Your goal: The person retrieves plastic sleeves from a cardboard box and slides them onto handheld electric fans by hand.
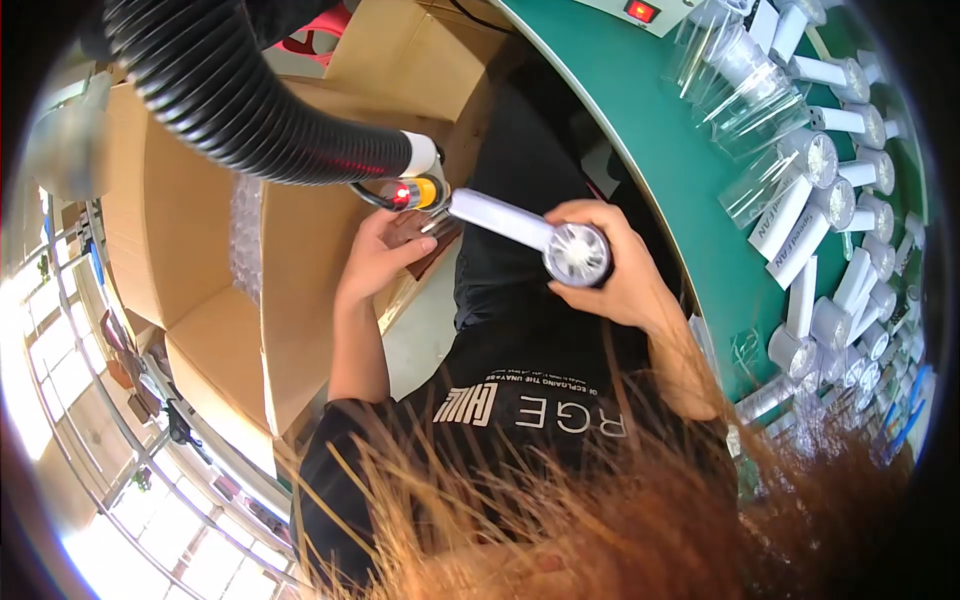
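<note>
My right hand (625, 265) is wrapped round the head of a white handheld fan (500, 222), whose round grille faces up. The fan's handle points left, its end close to a nozzle (425, 192) with a yellow band and a red light. Just below that nozzle, my left hand (385, 258) has thumb and fingers closed round a clear plastic piece (432, 226), partly hidden by the fingers and the nozzle. A black ribbed hose (270, 130) with a white collar runs down to the nozzle from the upper left.
On the right, a green table (640, 110) carries many white handheld fans (822, 160) and clear plastic tubes (745, 100). A white device with a lit red switch (640, 10) stands at its far edge. An open cardboard box (200, 230) with bubble wrap (245, 240) is on the left.
</note>
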`<state>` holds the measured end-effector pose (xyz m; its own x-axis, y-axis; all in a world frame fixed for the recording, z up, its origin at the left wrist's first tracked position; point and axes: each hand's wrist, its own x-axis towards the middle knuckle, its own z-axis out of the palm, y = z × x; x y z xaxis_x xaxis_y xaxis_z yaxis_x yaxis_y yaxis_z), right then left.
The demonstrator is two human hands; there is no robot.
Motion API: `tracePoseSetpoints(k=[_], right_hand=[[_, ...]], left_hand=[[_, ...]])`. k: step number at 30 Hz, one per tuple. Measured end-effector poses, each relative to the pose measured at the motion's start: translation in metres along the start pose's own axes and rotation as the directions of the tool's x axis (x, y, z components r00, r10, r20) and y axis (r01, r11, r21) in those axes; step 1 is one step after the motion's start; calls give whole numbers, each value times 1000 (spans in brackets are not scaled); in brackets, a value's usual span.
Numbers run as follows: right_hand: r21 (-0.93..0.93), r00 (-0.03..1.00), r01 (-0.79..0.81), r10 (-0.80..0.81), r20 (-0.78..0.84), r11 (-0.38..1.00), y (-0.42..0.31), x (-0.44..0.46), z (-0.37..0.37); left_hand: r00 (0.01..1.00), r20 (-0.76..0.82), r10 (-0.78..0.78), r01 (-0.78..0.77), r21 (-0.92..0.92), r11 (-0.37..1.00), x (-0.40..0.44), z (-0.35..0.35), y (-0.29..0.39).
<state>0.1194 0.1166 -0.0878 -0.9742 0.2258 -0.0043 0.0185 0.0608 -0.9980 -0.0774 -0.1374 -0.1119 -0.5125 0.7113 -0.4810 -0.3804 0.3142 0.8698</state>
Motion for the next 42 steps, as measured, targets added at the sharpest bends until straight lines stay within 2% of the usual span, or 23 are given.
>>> tracePoseSetpoints(k=[1,5,8,9,12,14,15,17,18,19,20,23,25,27,29,30,31,32,33,34,37,39,42], right_hand=[[27,1000,-11,11,1,1000,-2,-10,-4],[197,983,-179,183,1,964,-13,-42,-26],[489,977,-204,208,47,848,2,-70,-38],[552,978,-200,203,58,809,6,-76,-37],[708,977,-177,207,44,684,10,-85,-30],[786,967,-150,256,-11,600,3,-79,-8],[802,959,-172,282,5,572,-8,-73,-2],[736,955,-176,295,-34,654,-5,-76,1],[696,954,-174,295,-58,697,-2,-76,0],[611,943,-189,315,-104,768,-6,-74,-5],[490,941,-209,311,-135,846,-11,-73,-11],[55,945,-229,236,-229,972,-29,-74,-32],[-193,990,-1,-25,-136,981,-40,-74,-45],[-446,967,202,-249,-49,872,-49,-71,-50],[-599,884,349,-465,-44,721,-47,-70,-49],[-624,893,321,-448,-52,712,-49,-72,-50],[-649,901,292,-430,-60,703,-51,-75,-52],[-673,909,263,-412,-68,691,-53,-77,-54],[-621,958,173,-276,-73,765,-59,-84,-59],[-564,988,65,-131,-77,823,-61,-92,-64],[-175,984,-175,166,-62,969,-38,-113,-62],[-14,951,-309,308,-26,951,-29,-124,-52],[129,931,-357,364,-36,925,-16,-144,-32]], left_hand=[[998,29,-52,51,49,998,0,2,8],[990,135,33,-72,297,952,2,30,38],[952,302,54,-171,378,910,0,47,64],[915,399,65,-212,335,918,0,53,69],[882,436,177,-243,102,965,-1,79,67],[772,500,394,-480,51,876,9,106,70],[813,443,378,-458,86,885,9,117,72],[887,232,399,-420,47,906,7,135,65],[898,239,369,-371,-40,928,11,138,73],[910,247,332,-353,46,934,11,141,79],[922,252,295,-335,132,933,11,143,83],[909,201,366,-386,69,920,12,151,77],[599,172,782,-786,-60,615,33,151,54],[282,88,955,-957,-50,287,41,155,46],[137,60,989,-989,-51,140,45,164,52],[63,47,997,-996,-58,65,48,170,55],[62,40,997,-993,-96,66,48,177,55],[197,272,942,-975,-47,218,44,170,63],[510,468,722,-838,81,540,38,167,80],[720,592,362,-599,267,754,34,165,92],[539,805,-249,-364,489,793,42,168,74],[470,815,-339,-320,515,795,35,174,56],[394,812,-431,-325,562,761,27,184,42]])
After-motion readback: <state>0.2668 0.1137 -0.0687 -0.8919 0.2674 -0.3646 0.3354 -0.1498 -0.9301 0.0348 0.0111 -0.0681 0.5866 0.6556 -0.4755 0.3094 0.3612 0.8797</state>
